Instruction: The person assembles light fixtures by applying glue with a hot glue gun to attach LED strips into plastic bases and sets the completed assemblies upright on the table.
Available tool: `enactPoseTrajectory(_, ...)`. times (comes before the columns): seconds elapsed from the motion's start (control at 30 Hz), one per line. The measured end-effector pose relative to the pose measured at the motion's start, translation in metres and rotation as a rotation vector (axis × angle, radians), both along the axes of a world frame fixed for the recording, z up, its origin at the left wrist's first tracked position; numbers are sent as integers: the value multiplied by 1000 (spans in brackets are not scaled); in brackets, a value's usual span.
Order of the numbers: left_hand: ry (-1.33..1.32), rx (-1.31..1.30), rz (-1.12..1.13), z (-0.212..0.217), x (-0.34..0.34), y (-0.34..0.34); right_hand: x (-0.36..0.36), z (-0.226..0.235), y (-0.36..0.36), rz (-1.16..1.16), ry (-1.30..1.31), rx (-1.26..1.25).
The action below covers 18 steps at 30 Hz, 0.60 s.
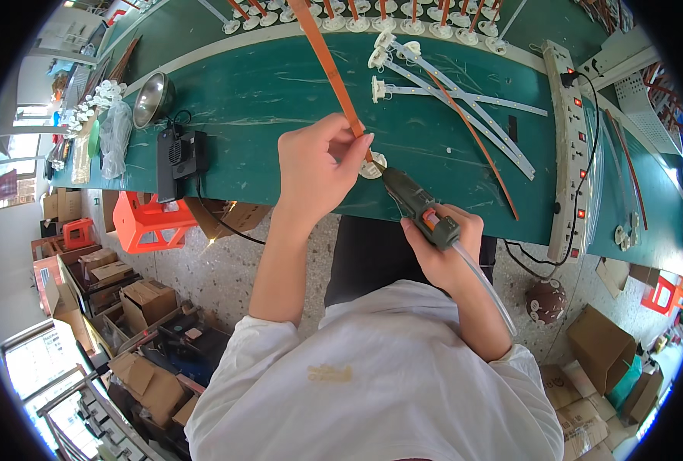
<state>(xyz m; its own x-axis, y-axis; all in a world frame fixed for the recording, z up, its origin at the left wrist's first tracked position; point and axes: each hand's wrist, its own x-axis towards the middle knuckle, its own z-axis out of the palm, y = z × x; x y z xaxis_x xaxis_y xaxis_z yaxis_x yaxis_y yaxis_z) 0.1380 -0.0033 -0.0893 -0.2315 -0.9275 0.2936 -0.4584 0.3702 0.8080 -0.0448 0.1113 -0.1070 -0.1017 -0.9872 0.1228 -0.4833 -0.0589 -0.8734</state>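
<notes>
the left hand [322, 165] pinches the orange strip [328, 69] over the white base [370, 171], just beside its fingertips, while the right hand [450, 250] is wrapped around the glue gun [412, 198]. it seems the gluing step; the next move probably calls for steady holding.

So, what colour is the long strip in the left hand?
The long strip in the left hand is orange-brown, best seen in the head view.

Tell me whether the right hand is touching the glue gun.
Touching. The head view shows the right hand gripping the glue gun near its rear end, with the thumb on one side and fingers on the other.
</notes>
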Motion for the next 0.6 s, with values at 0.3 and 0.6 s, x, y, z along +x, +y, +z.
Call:
enactPoseTrajectory(0.3, 7, -4, -6, -1, 1, 2, 2, -2, 2, 11, 9, 0)
enactPoseTrajectory(0.6, 27, 17, -12, 0, 1, 4, 0, 4, 7, 8, -19, 39)
